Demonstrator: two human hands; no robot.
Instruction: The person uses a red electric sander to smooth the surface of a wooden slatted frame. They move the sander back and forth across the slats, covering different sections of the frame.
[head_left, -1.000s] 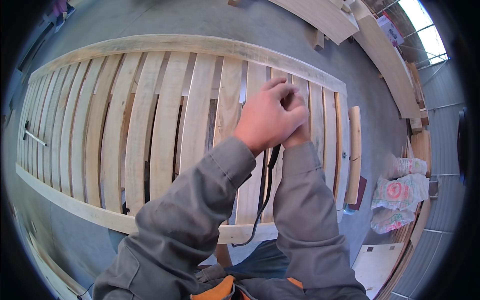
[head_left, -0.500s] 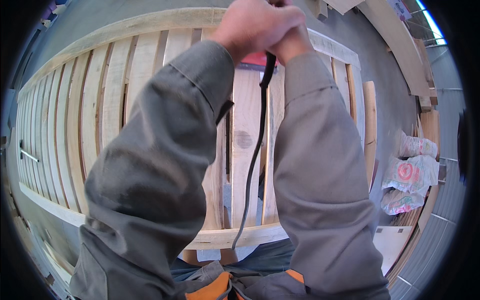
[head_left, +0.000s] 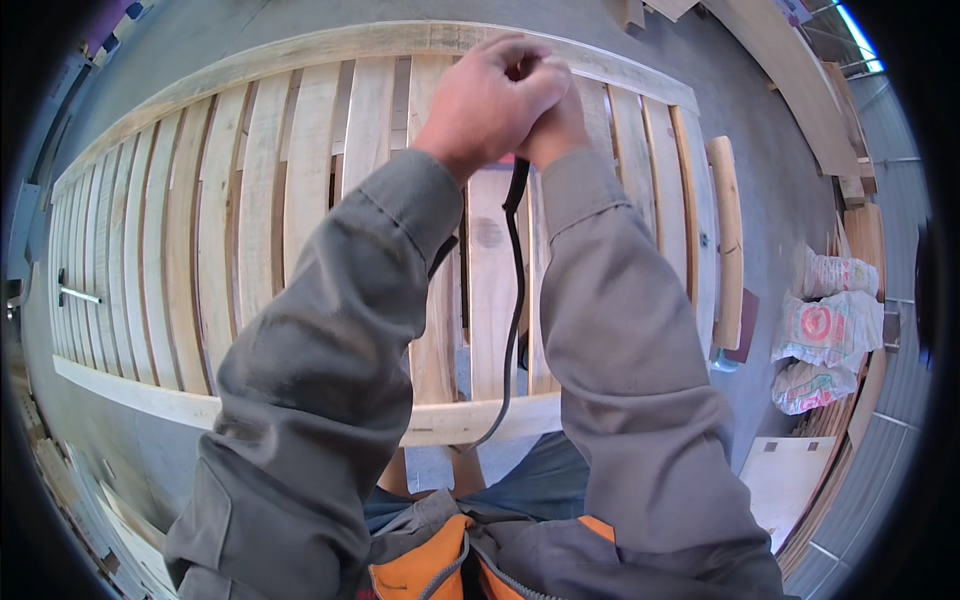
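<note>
Both my hands are closed, one against the other, over a corded power tool [head_left: 506,159] on the slatted wooden frame [head_left: 260,215]. Only a sliver of its red body shows; the hands hide the rest, so its exact kind cannot be told. My left hand [head_left: 482,105] overlaps my right hand [head_left: 560,118], with the fingers curled. From beneath the hands a black cord [head_left: 512,290] runs back toward me along a pale slat and over the near rail [head_left: 480,422].
A T-shaped metal tool [head_left: 80,295] lies on the slats at the far left. Beside the frame's right end stands a wooden piece [head_left: 727,240]. Printed sacks [head_left: 825,325] and stacked boards [head_left: 790,85] lie on the right, along a grey corrugated wall [head_left: 895,300].
My hands and the red tool have come back from the far rail toward me along the slats. Less of the red body shows, and the cord bends more near the close rail.
</note>
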